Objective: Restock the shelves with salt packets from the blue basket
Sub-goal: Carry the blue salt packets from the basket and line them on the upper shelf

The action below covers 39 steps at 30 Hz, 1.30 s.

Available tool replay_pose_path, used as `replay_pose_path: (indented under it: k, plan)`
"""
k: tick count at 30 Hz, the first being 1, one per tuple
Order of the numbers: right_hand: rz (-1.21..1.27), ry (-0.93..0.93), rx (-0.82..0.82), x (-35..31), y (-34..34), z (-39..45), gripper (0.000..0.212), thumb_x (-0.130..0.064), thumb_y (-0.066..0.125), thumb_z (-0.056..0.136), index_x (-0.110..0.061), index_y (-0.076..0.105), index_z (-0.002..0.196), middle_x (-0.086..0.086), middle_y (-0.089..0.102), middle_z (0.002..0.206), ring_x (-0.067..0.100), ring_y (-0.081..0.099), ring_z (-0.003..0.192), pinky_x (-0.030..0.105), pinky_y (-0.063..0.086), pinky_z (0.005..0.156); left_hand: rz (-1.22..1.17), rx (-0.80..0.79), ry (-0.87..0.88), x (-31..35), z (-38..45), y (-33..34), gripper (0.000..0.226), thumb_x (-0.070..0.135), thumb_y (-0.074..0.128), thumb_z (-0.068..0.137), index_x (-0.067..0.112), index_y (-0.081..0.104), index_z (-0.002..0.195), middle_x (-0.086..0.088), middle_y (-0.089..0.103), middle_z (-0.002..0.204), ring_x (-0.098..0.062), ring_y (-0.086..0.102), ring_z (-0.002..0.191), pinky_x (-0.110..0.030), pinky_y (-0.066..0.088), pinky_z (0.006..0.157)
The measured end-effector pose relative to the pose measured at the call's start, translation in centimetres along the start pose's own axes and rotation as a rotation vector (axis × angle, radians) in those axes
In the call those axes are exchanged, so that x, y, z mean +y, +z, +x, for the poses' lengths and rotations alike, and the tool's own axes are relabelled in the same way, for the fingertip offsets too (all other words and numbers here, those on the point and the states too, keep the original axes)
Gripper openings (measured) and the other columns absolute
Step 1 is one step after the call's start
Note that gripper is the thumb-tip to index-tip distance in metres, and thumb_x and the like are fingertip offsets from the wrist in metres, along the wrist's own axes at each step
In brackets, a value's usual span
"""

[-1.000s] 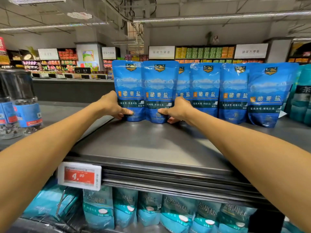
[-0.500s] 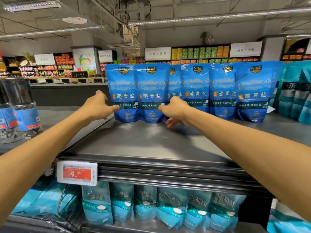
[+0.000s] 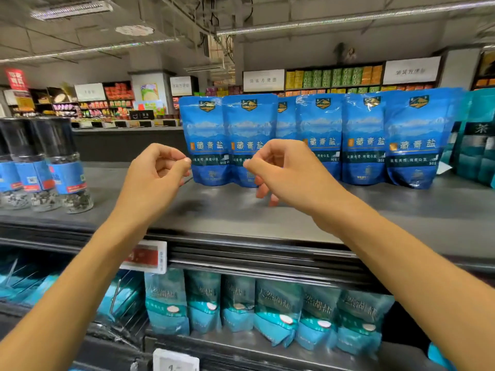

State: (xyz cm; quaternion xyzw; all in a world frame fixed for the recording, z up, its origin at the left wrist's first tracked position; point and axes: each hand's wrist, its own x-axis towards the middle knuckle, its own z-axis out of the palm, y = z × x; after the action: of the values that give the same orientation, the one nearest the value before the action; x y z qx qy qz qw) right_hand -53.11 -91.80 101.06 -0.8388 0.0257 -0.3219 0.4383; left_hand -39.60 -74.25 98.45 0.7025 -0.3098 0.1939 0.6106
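Both hands hang in front of the top shelf (image 3: pixel 241 218) holding nothing: the left hand (image 3: pixel 155 178) has its fingers loosely curled with thumb and forefinger nearly meeting, and the right hand (image 3: pixel 284 172) is curled the same way, empty. Just beyond the hands stands a row of blue salt packets (image 3: pixel 321 140), upright and touching one another. The placing step looks finished for this batch, so the hands seem to be between packets. The next move likely calls for reaching down to the blue basket, which is out of view, and fetching more packets to fill the bare shelf nearer than the row.

Counted: 6 blue salt packets on the top shelf, 1 of them half hidden behind its neighbours. To the left of the left hand stand 3 grinder bottles (image 3: pixel 64 167). Below the hands, the lower shelf holds at least 6 teal packets (image 3: pixel 278 311), and 2 price tags (image 3: pixel 150 258) show.
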Motion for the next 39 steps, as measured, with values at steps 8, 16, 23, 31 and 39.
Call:
replay_pose_path:
  k: [8,16,23,31,39]
  plan:
    - [0.54,-0.025,-0.184,0.4,2.6,-10.2,0.01,-0.013,0.067,0.092,-0.008,0.063,0.084,0.005,0.062,0.068,0.017,0.066,0.057,0.028,0.051,0.045,-0.317,-0.015,0.018,1.2,-10.0,-2.3,0.011,0.03,0.065,0.088,0.024,0.068,0.095,0.0,0.069,0.075,-0.012,0.052,0.053,-0.019,0.042,0.046]
    - [0.615,0.188,-0.265,7.7,7.4,-18.5,0.006,-0.021,0.066,0.085,-0.018,0.066,0.079,0.008,0.065,0.071,0.022,0.065,0.059,0.033,0.047,0.049,-0.284,0.058,-0.229,-4.3,-22.0,-1.7,0.006,0.027,0.063,0.09,0.021,0.065,0.091,0.003,0.065,0.066,-0.011,0.045,0.05,-0.02,0.037,0.045]
    - [0.535,0.435,-0.188,13.5,11.5,-26.3,0.023,0.005,0.063,0.091,-0.012,0.064,0.076,0.004,0.063,0.063,0.017,0.057,0.052,0.023,0.045,0.05,-0.153,0.103,-0.544,-9.6,-32.4,-2.2,0.008,0.021,0.061,0.092,0.016,0.064,0.086,0.005,0.065,0.064,-0.007,0.049,0.052,-0.018,0.041,0.048]
    - [0.387,0.595,-0.329,19.3,13.5,-36.1,0.019,-0.002,0.058,0.099,-0.014,0.069,0.089,0.014,0.065,0.068,0.02,0.06,0.056,0.022,0.048,0.053,-0.154,0.127,-0.931,-13.9,-43.5,-2.5,0.024,0.013,0.042,0.105,0.014,0.063,0.093,0.001,0.063,0.07,-0.012,0.049,0.052,-0.025,0.035,0.045]
    - [0.374,0.729,-0.526,21.9,13.8,-42.2,0.015,-0.026,0.059,0.097,-0.03,0.068,0.085,0.004,0.064,0.067,0.009,0.059,0.058,0.016,0.048,0.054,-0.059,0.266,-1.1,-14.7,-49.7,-3.3,0.027,0.014,0.039,0.108,0.017,0.064,0.098,0.002,0.067,0.074,-0.011,0.053,0.054,-0.025,0.039,0.045]
